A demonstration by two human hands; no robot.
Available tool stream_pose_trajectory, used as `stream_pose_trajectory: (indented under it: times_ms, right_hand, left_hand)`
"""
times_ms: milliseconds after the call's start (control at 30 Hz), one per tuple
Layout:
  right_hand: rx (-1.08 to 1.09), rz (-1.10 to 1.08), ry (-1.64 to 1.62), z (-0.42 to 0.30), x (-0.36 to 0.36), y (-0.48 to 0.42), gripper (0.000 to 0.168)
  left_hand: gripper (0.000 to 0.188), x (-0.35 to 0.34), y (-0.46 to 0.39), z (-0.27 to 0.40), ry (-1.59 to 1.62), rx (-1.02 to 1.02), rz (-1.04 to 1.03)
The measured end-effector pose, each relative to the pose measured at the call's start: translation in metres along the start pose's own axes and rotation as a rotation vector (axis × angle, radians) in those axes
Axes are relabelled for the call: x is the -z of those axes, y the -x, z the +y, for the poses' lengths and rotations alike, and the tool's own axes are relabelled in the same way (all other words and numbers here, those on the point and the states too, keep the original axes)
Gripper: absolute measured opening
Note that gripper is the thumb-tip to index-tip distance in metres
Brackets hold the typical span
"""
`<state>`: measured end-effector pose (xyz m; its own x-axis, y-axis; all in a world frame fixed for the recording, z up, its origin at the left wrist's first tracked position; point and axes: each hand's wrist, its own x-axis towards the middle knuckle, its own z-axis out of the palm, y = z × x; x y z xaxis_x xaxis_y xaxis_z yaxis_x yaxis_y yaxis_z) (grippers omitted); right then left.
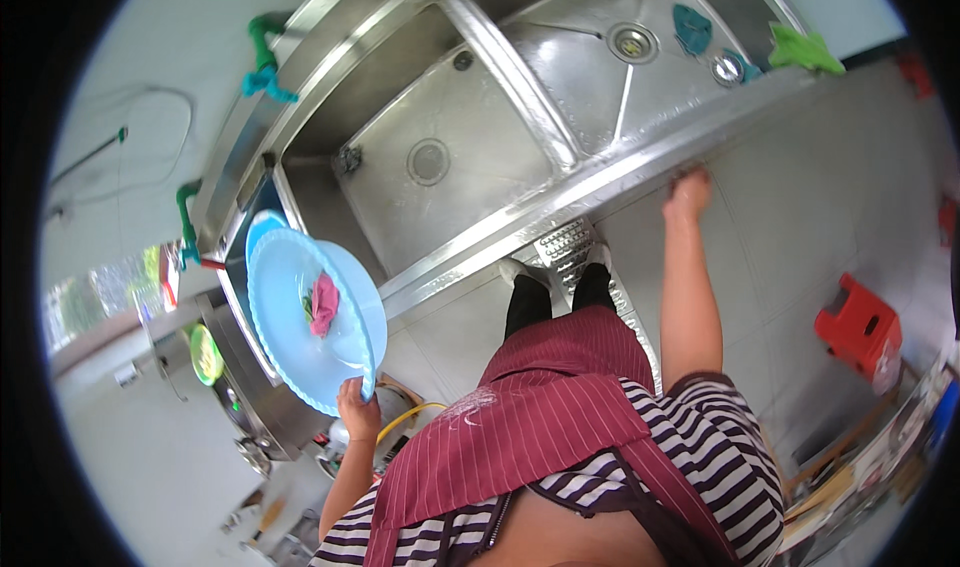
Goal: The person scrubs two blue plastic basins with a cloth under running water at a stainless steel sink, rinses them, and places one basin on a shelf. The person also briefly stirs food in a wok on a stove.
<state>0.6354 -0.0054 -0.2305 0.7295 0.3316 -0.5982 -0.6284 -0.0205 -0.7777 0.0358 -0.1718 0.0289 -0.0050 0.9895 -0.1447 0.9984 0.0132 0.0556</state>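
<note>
My left hand [358, 409] grips the scalloped rim of a light-blue plastic basin [281, 342]. The basin is tilted at the left end of the steel sink unit. In it lie a crumpled pink cloth [325, 306] and something small and green beside it. A second, brighter blue plastic piece [264, 226] shows behind the basin's far rim. My right hand [688, 188] hangs away from my body by the front edge of the sink [645, 158]. It is blurred, and its fingers are hard to make out.
Two steel sink bowls [480, 139] lie ahead, with green taps [262, 57] on the wall. Teal cloth [691, 28], a metal strainer [726, 68] and a green cloth [804, 48] sit at the right. A red stool [855, 327] stands on the floor; a perforated metal strip [566, 244] runs underfoot.
</note>
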Motion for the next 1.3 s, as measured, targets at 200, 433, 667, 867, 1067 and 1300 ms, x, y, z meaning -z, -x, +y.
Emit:
stream_pose_trajectory:
  times_ms: [200,433,667,867,1067,1300]
  right_hand:
    - [0.911,-0.390,0.422,-0.098,-0.107,0.164,0.025]
    - [0.843,-1.404,1.265,0.079,-0.277,0.241,0.037]
    - [1.050,-1.717,1.786,0.260,-0.308,0.280,0.045]
    - [1.376,-1.785,1.721,0.330,-0.293,0.289,0.019]
    - [1.326,-1.293,1.776,0.320,-0.301,0.175,0.019]
    - [1.173,-1.463,2.031,0.302,-0.319,0.199,0.021]
  left_hand:
    - [0.025,0.002,0.010,-0.015,0.023,0.019,0.048]
    - [0.029,0.005,0.015,-0.052,0.021,0.165,0.107]
    - [0.041,0.048,0.019,-0.084,0.175,0.090,-0.064]
    - [0.037,0.023,0.029,-0.118,0.221,0.471,0.182]
    - [0.055,0.002,0.023,-0.133,0.682,0.932,0.300]
    - [0.046,-0.010,0.017,-0.138,1.713,1.281,0.304]
